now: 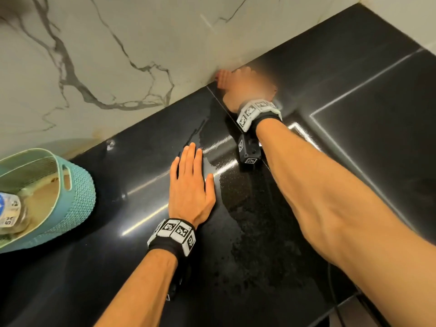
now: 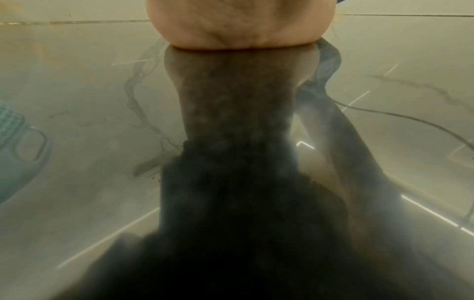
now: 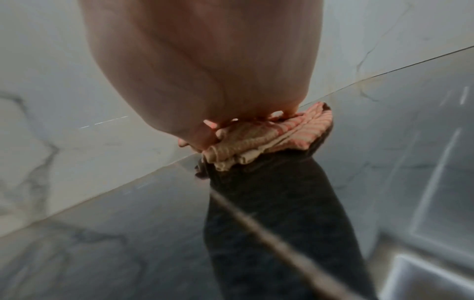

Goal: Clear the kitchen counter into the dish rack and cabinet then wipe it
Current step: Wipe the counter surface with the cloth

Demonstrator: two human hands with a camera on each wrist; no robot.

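Right hand (image 1: 245, 88) on cloth (image 3: 259, 140)

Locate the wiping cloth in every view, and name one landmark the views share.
Head: cloth, upper centre, mostly hidden under the right hand at the wall.
Left wrist: not in it.
Right wrist: cloth, centre, under the hand.
Shared landmark: the veined marble wall.

A white marble wall (image 1: 118, 55) with grey veins rises behind the glossy black tabletop (image 1: 354, 114), which mirrors bright strips of light.
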